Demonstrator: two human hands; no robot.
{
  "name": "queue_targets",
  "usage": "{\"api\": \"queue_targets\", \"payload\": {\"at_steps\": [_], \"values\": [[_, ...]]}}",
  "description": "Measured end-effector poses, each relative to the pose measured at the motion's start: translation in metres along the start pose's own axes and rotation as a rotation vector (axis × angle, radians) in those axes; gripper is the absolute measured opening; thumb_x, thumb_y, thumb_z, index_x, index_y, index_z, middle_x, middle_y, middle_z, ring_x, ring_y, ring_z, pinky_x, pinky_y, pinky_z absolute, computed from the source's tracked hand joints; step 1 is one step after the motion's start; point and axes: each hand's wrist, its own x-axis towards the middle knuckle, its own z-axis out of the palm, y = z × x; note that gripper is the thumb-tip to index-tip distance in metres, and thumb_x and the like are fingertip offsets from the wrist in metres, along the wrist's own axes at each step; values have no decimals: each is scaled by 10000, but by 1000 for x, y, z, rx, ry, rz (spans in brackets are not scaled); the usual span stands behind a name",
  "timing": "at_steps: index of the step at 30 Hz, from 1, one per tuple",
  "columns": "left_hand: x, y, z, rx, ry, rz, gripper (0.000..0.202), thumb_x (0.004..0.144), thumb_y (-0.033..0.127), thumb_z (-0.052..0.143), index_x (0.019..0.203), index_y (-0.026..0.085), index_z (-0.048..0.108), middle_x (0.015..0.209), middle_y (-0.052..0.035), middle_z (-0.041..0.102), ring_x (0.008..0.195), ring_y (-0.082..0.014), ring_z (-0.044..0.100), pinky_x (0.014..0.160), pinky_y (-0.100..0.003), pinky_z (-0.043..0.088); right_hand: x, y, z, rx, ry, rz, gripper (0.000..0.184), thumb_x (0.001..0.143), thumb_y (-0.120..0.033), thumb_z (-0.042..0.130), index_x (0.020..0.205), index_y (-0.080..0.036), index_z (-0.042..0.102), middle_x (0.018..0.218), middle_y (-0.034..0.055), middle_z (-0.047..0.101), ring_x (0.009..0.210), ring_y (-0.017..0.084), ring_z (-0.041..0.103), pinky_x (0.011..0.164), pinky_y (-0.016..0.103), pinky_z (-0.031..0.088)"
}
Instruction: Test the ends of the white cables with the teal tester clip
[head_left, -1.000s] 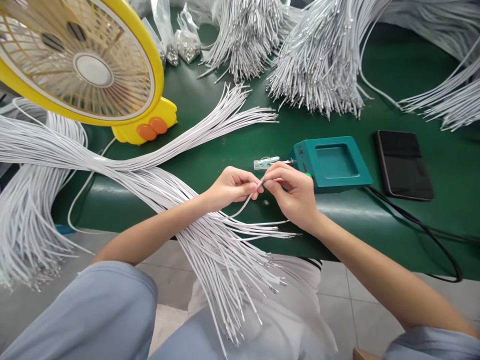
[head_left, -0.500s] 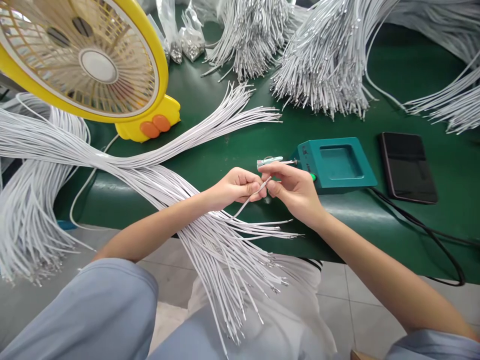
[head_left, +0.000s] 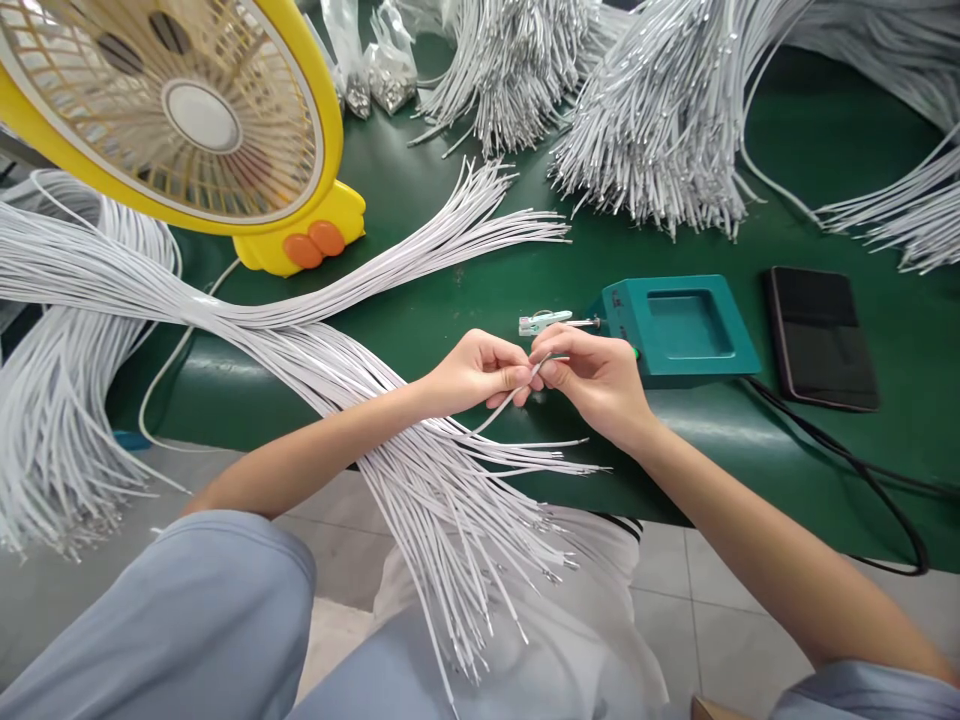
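My left hand (head_left: 486, 372) is closed, pinching a thin white cable (head_left: 499, 412) near its end between thumb and fingers. Right beside it, my right hand (head_left: 596, 375) is closed on the same cable's end, its fingertips almost meeting the left ones. A short tip of the cable shows above the right thumb; the exact grip is partly hidden by the fingers. The cable runs down to a large bundle of white cables (head_left: 442, 490) that passes under my left forearm and hangs over the table's edge. Just behind my fingers is the small clamp-like front part (head_left: 546, 321) of a teal device (head_left: 675, 325).
A yellow fan (head_left: 330, 225) stands at the left. Along the back lie thick cable bundles (head_left: 652, 130) and small plastic bags of metal parts (head_left: 392, 75). A dark phone (head_left: 823, 335) and black cords (head_left: 840, 450) are to the right on the green table (head_left: 465, 290).
The cable end has shifted slightly right between my fingertips, and its tip now shows above my right thumb. The whole view has shifted slightly.
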Motion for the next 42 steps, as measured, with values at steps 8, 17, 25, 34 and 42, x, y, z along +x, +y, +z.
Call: {"api": "queue_targets", "payload": {"at_steps": [8, 17, 25, 34, 42], "values": [[-2, 4, 10, 132, 170, 96, 394, 665, 457, 785, 681, 77, 684, 571, -55, 658, 397, -53, 478, 394, -182, 393, -3, -2, 1, -159, 33, 49, 149, 842, -290, 596, 745, -178, 576, 744, 18, 556, 684, 136, 527, 560, 256, 438], [-1, 3, 4, 66, 186, 102, 376, 738, 456, 729, 716, 83, 689, 559, -39, 637, 404, -36, 422, 407, -179, 337, -5, -3, 0, -104, 109, 26, 108, 837, -254, 537, 836, -186, 621, 825, 35, 575, 745, 153, 548, 570, 269, 466], [-1, 0, 4, 91, 130, 98, 453, 696, 526, 741, 622, 86, 663, 512, -34, 584, 400, -33, 360, 388, -189, 245, -4, -4, 5, -131, 55, -63, 69, 817, -259, 640, 840, -197, 656, 847, 49, 605, 779, 163, 585, 545, 267, 489], [-4, -8, 3, 738, 320, 485, 285, 825, 387, 638, 686, 147, 703, 596, -48, 660, 490, -92, 517, 516, -219, 431, -6, -7, 4, -428, 109, -109, 146, 807, -194, 597, 662, -181, 590, 647, 14, 542, 580, 118, 449, 497, 264, 349], [-3, -9, -7, 900, 357, 813, 160, 823, 164, 615, 693, 188, 705, 655, -45, 699, 615, -124, 601, 642, -250, 496, 1, -16, 1, 499, -306, 645, 184, 711, -246, 567, 569, -165, 481, 566, -4, 381, 531, 103, 358, 398, 219, 213]]}}
